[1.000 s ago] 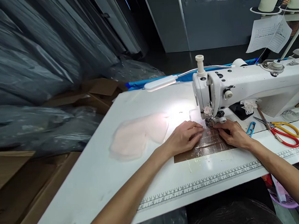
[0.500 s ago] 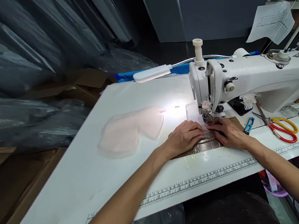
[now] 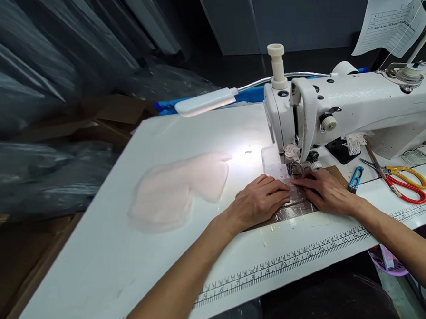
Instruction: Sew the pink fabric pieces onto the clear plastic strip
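Observation:
My left hand (image 3: 260, 202) and my right hand (image 3: 325, 189) lie side by side, fingers stretched flat, on a small clear piece with pink dots (image 3: 283, 175) at the presser foot (image 3: 296, 168) of a white sewing machine (image 3: 342, 110). The fingertips nearly meet just in front of the needle. Under the hands is a brown taped patch (image 3: 294, 210) on the white table (image 3: 139, 258). A pale pink fabric piece (image 3: 179, 187) rests to the left, apart from my hands.
A white gooseneck lamp (image 3: 204, 102) shines on the table. Blue thread snips (image 3: 353, 179) and red-and-yellow scissors (image 3: 403, 185) lie at the right. A printed ruler (image 3: 311, 256) runs along the front edge. Cardboard boxes (image 3: 114, 117) and grey plastic-wrapped rolls (image 3: 35, 107) stand left.
Both hands have shifted a little closer together at the presser foot. The view has drifted, so everything sits slightly lower and further left.

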A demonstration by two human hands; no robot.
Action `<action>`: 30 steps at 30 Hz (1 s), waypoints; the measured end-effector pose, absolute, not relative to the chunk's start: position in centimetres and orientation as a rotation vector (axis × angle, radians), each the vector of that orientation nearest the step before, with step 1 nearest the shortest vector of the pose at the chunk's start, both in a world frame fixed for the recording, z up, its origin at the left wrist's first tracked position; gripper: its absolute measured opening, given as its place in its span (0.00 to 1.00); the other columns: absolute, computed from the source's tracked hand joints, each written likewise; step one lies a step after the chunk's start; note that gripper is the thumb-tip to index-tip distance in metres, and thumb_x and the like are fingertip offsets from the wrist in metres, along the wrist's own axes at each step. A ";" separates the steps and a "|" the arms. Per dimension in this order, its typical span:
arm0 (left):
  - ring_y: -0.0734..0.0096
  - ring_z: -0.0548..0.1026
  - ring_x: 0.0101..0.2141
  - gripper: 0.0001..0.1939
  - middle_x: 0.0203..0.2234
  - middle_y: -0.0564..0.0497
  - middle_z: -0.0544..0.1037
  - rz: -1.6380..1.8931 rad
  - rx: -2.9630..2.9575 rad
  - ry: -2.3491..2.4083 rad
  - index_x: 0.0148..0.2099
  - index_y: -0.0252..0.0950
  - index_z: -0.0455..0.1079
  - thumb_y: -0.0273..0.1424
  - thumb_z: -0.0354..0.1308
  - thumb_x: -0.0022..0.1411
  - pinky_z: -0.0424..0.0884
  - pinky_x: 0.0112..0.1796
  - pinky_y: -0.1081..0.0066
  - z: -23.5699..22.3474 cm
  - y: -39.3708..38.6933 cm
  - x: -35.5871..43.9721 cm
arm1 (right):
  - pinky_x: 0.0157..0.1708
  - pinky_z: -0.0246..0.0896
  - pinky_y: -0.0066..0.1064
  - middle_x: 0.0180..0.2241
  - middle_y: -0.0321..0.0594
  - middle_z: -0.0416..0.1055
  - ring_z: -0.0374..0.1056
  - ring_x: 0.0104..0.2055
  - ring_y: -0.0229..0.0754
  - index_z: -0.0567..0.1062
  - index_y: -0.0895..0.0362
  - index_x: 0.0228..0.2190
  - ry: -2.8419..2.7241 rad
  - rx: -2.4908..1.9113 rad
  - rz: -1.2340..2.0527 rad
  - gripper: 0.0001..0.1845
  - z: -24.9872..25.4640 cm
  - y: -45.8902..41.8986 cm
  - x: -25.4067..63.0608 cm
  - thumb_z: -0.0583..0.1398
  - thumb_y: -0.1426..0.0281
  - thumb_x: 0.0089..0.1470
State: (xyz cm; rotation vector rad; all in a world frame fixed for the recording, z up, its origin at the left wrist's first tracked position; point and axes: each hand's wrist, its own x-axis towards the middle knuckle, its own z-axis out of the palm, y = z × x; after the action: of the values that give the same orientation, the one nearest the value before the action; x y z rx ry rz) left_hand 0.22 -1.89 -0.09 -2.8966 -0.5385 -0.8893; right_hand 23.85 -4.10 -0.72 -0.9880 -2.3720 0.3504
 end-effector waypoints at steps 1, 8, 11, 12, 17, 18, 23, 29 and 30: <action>0.71 0.75 0.31 0.08 0.35 0.49 0.81 -0.875 -2.899 -0.542 0.39 0.35 0.74 0.27 0.53 0.70 0.73 0.34 0.68 0.0 -1.9 0.2 | 0.46 0.70 0.47 0.43 0.50 0.69 0.66 0.44 0.47 0.76 0.58 0.51 -2.382 -0.995 0.349 0.20 -0.7 -4.1 23.8 0.53 0.77 0.60; 0.70 0.73 0.30 0.09 0.34 0.49 0.80 -0.771 -2.907 -0.559 0.41 0.36 0.74 0.30 0.52 0.70 0.72 0.34 0.66 0.4 -2.2 0.2 | 0.47 0.69 0.46 0.43 0.48 0.69 0.66 0.45 0.48 0.77 0.55 0.50 -2.404 -1.051 0.352 0.19 -0.9 -4.2 23.7 0.54 0.75 0.61; 0.68 0.73 0.30 0.10 0.34 0.47 0.79 -0.725 -2.916 -0.548 0.41 0.35 0.74 0.32 0.52 0.69 0.70 0.35 0.63 0.7 -2.4 0.3 | 0.47 0.69 0.47 0.43 0.49 0.69 0.66 0.45 0.48 0.76 0.56 0.50 -2.397 -1.045 0.349 0.19 -1.0 -4.2 23.7 0.54 0.75 0.61; 0.67 0.73 0.31 0.10 0.35 0.46 0.79 -0.718 -2.920 -0.546 0.41 0.35 0.74 0.32 0.52 0.68 0.70 0.36 0.62 0.8 -2.5 0.3 | 0.47 0.69 0.47 0.43 0.49 0.69 0.65 0.45 0.48 0.76 0.56 0.51 -2.399 -1.043 0.351 0.20 -1.0 -4.2 23.8 0.53 0.75 0.61; 0.66 0.75 0.33 0.09 0.38 0.45 0.80 -0.760 -2.971 -0.534 0.41 0.34 0.74 0.31 0.53 0.66 0.71 0.38 0.62 0.6 -2.7 0.4 | 0.46 0.68 0.46 0.42 0.48 0.68 0.66 0.45 0.47 0.75 0.53 0.52 -2.423 -1.003 0.349 0.21 -1.1 -4.0 24.0 0.53 0.76 0.61; 0.66 0.75 0.33 0.09 0.37 0.46 0.80 -0.771 -2.978 -0.543 0.41 0.34 0.74 0.31 0.53 0.66 0.72 0.37 0.63 0.5 -2.7 0.4 | 0.46 0.68 0.45 0.43 0.48 0.68 0.65 0.45 0.47 0.76 0.54 0.52 -2.427 -0.994 0.338 0.21 -1.2 -4.0 24.0 0.53 0.76 0.61; 0.67 0.75 0.30 0.10 0.35 0.47 0.80 -0.803 -3.033 -0.532 0.40 0.35 0.75 0.31 0.54 0.62 0.74 0.34 0.63 0.5 -2.1 0.3 | 0.44 0.68 0.45 0.42 0.48 0.68 0.65 0.44 0.47 0.75 0.55 0.52 -2.445 -0.997 0.261 0.19 -1.5 -3.9 23.9 0.53 0.74 0.62; 0.67 0.75 0.28 0.09 0.31 0.49 0.80 -0.832 -3.070 -0.502 0.35 0.36 0.75 0.33 0.55 0.59 0.72 0.33 0.64 0.7 -1.3 0.5 | 0.42 0.68 0.45 0.41 0.49 0.68 0.65 0.42 0.48 0.75 0.54 0.52 -2.466 -1.015 0.221 0.20 -1.7 -3.8 23.9 0.52 0.73 0.62; 0.67 0.75 0.28 0.09 0.31 0.49 0.79 -0.827 -3.070 -0.520 0.35 0.36 0.75 0.33 0.55 0.58 0.72 0.32 0.64 0.7 -1.3 0.5 | 0.42 0.68 0.45 0.40 0.48 0.68 0.65 0.42 0.48 0.74 0.53 0.53 -2.478 -1.032 0.225 0.20 -1.7 -3.9 23.8 0.52 0.72 0.62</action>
State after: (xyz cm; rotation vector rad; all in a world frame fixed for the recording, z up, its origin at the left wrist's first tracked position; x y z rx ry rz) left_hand 0.54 -1.29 0.65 -3.0704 -0.5197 -0.8267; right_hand 23.84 -3.86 -1.69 -1.0323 -2.4782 0.2250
